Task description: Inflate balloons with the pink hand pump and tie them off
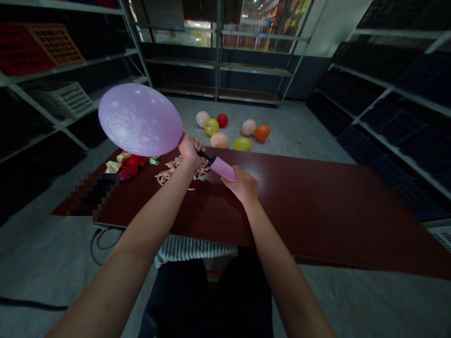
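Observation:
A large inflated purple balloon (141,119) with pale printing hangs over the table's left part. At its neck my left hand (190,149) is closed, beside the black nozzle end of a pink hand pump (222,169). The neck itself is hidden by the fingers. My right hand (243,184) is wrapped round the pump's near right end. Beneath the left hand lies a pile of beige uninflated balloons (169,172). Red and cream uninflated balloons (132,165) sit farther left.
The brown table (299,202) spans the view. Several inflated balloons, one an orange balloon (261,133), lie on the floor behind it. Shelves (253,70) stand at the back and both sides. A pixelated dark patch covers the table's left end.

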A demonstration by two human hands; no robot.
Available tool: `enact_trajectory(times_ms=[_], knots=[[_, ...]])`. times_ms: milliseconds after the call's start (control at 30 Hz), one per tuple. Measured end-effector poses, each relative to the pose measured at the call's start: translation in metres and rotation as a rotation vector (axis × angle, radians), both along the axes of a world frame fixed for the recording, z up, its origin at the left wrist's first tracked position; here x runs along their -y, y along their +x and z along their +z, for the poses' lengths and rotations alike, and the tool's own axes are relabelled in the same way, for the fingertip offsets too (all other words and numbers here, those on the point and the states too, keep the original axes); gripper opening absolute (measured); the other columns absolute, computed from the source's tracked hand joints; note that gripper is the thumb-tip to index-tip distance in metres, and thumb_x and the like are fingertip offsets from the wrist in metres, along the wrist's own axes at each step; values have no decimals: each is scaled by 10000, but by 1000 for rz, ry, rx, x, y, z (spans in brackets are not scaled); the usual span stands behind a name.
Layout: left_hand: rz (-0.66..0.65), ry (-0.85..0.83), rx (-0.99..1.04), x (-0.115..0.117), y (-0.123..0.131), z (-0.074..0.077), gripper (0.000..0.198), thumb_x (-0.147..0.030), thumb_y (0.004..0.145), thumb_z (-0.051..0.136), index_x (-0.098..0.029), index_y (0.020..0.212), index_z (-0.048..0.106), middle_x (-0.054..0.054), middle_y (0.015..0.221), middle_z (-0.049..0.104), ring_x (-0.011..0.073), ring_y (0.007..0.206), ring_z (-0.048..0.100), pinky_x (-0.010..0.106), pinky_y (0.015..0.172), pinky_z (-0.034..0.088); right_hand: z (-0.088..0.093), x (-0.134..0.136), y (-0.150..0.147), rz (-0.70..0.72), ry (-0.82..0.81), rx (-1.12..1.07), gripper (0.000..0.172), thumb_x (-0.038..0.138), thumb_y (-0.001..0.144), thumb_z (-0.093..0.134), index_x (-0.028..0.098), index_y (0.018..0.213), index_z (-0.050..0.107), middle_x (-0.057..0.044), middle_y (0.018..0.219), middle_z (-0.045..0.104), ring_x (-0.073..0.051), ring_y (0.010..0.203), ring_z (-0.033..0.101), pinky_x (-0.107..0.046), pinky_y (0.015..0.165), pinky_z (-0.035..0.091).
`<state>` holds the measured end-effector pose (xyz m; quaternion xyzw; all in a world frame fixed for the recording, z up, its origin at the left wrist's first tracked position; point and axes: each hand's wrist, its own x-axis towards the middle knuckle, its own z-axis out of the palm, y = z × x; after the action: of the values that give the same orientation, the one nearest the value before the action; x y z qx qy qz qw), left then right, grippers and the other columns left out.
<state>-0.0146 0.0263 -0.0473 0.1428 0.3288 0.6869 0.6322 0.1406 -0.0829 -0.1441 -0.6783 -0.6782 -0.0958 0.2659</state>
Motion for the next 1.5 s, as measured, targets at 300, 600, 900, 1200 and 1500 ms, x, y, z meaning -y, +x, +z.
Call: enact_trajectory(times_ms=[300, 600, 900, 1200, 1500], knots=[[106, -20, 178, 6, -94, -8, 475, -328, 1056, 379, -205, 629, 212, -71, 434, 202, 74, 324, 223, 226, 375, 253, -6, 6, -3, 121, 20, 187, 398, 536, 885, 644, 200, 1098, 661, -78, 962, 745, -212, 830, 664, -289, 669, 354], [174, 43, 172, 18, -147, 16, 487, -355, 1094, 327, -208, 658, 167, -69, 418, 199, 68, 312, 210, 221, 379, 239, -2, 4, -10, 217, 5, 185, 392, 526, 868, 667, 210, 1100, 659, -70, 975, 747, -223, 859, 687, -300, 701, 408], [157, 227, 1, 14, -78, 76, 518, -437, 1093, 362, -213, 661, 186, -68, 457, 156, 70, 348, 177, 239, 394, 204, -4, 6, 1, 60, 77, -30, 443, 525, 827, 685, 190, 1116, 659, -79, 934, 760, -238, 813, 709, -303, 670, 446], [44, 231, -147, 3, 17, 54, 485, -433, 1058, 453, -216, 661, 280, -64, 486, 192, 58, 347, 243, 230, 404, 222, -6, 2, 3, -48, 74, -116, 452, 574, 877, 596, 190, 1114, 627, -95, 922, 752, -244, 778, 699, -304, 625, 409], [-44, 97, -87, 4, 56, 14, 489, -423, 1025, 512, -208, 648, 287, -78, 468, 228, 57, 317, 241, 215, 384, 235, -3, 2, 8, -147, 26, -148, 427, 562, 851, 644, 218, 1103, 644, -75, 904, 745, -243, 765, 682, -296, 609, 352]])
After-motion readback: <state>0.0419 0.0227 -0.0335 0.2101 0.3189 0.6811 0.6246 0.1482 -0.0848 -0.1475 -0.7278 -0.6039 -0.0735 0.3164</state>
